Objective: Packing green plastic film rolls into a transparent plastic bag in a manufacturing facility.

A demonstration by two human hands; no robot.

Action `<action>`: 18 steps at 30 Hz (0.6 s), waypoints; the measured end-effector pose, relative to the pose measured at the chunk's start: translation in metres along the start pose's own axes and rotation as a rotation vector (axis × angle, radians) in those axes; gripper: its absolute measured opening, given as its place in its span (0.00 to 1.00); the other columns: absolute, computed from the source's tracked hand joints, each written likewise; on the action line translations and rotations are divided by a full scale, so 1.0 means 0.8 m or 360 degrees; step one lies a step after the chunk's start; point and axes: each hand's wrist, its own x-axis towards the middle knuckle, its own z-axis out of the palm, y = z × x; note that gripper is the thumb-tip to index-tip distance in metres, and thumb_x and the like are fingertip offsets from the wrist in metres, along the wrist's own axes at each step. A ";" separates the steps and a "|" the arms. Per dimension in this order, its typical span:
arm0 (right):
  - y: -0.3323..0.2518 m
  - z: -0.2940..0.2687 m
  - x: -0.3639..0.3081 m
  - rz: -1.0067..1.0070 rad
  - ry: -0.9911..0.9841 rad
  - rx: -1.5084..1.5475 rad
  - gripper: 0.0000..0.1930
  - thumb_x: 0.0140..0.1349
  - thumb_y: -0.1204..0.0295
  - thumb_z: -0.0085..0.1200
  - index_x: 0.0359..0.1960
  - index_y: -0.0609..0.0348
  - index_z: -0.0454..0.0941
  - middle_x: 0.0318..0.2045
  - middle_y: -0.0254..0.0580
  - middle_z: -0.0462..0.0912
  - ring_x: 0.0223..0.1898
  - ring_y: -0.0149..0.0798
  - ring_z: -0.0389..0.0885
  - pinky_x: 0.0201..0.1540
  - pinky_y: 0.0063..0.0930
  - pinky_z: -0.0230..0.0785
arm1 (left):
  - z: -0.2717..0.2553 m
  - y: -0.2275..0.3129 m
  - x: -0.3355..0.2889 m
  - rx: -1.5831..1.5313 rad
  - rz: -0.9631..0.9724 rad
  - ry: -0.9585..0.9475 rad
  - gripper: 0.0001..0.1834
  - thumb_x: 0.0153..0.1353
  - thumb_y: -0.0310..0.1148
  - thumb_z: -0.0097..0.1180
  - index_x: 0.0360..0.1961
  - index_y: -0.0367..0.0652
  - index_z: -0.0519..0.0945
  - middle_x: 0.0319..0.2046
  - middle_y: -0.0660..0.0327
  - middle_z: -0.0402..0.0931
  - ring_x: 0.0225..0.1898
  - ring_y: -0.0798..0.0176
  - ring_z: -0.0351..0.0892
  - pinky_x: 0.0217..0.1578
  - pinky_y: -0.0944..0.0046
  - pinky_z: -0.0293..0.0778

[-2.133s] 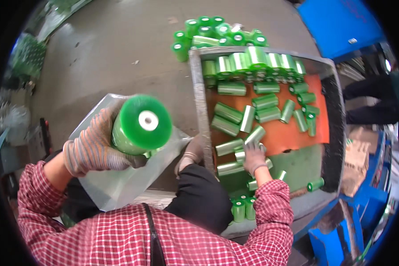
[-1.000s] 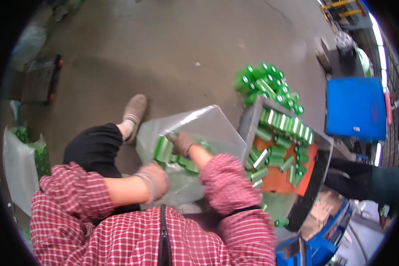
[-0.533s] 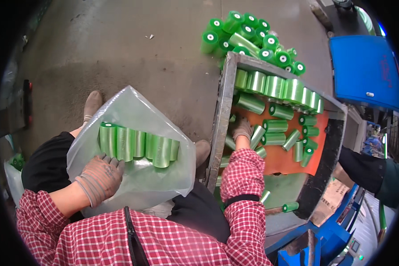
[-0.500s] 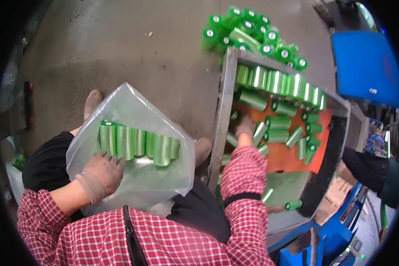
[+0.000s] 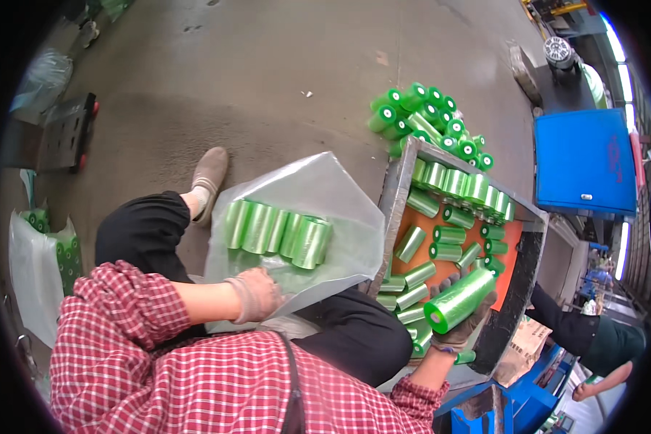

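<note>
My right hand (image 5: 457,338), in a grey work glove, is wrapped round a green roll of plastic film (image 5: 458,300) and holds it tilted above the metal-framed bin (image 5: 392,206). A pale core shows at the roll's near end. Across my lap lies a clear plastic bag (image 5: 347,206), its mouth spread wide. Several green film rolls (image 5: 278,233) stand side by side in a row inside it. My left hand (image 5: 257,295), gloved too, is closed at the bag's near edge, its fingertips partly hidden.
More green rolls (image 5: 448,242) lie loose in the bin on an orange sheet (image 5: 508,271). Beyond it, rolls are heaped on the floor (image 5: 430,119). A blue cabinet (image 5: 584,160) stands at the right, with another person (image 5: 607,343) below it. A filled bag (image 5: 36,275) sits far left.
My right hand has come up from among the rolls in the bin with one roll. My left hand has closed at the bag's edge. The view has shifted.
</note>
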 end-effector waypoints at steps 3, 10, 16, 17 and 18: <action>0.051 0.106 -0.028 0.0533 -0.0419 -0.0278 0.32 0.52 0.45 0.52 0.49 0.59 0.68 0.36 0.38 0.75 0.35 0.36 0.75 0.41 0.34 0.69 | 0.005 -0.002 -0.015 0.0005 -0.0074 0.0003 0.12 0.49 0.34 0.51 0.35 0.47 0.79 0.32 0.59 0.79 0.37 0.57 0.78 0.40 0.59 0.68; 0.342 0.138 0.045 0.0675 -0.0048 -0.2484 0.43 0.42 0.45 0.60 0.49 0.75 0.65 0.50 0.65 0.69 0.53 0.53 0.69 0.55 0.34 0.60 | 0.006 0.001 -0.029 -0.0024 -0.0107 -0.0040 0.08 0.48 0.34 0.53 0.29 0.49 0.82 0.33 0.59 0.80 0.38 0.60 0.79 0.38 0.59 0.69; 0.299 0.105 0.066 0.0198 -0.0936 -0.3462 0.35 0.44 0.47 0.58 0.46 0.64 0.72 0.48 0.57 0.73 0.52 0.49 0.71 0.52 0.38 0.64 | 0.026 -0.085 -0.052 0.0595 -0.0182 0.0798 0.15 0.49 0.37 0.51 0.37 0.42 0.79 0.46 0.50 0.73 0.51 0.54 0.70 0.48 0.56 0.68; 0.247 0.125 0.038 -0.0158 -0.1150 -0.3691 0.34 0.44 0.47 0.58 0.46 0.63 0.73 0.48 0.55 0.74 0.52 0.47 0.72 0.53 0.37 0.64 | 0.003 -0.093 -0.090 0.0818 -0.0270 0.0712 0.24 0.51 0.42 0.49 0.47 0.42 0.74 0.52 0.49 0.68 0.56 0.57 0.65 0.58 0.52 0.56; 0.183 0.170 0.005 0.0006 -0.1332 -0.3983 0.37 0.43 0.47 0.58 0.49 0.63 0.71 0.49 0.54 0.73 0.52 0.45 0.72 0.53 0.36 0.64 | 0.083 -0.159 -0.043 0.0146 -0.0900 0.0377 0.38 0.46 0.48 0.53 0.57 0.38 0.63 0.51 0.50 0.70 0.59 0.51 0.62 0.60 0.47 0.52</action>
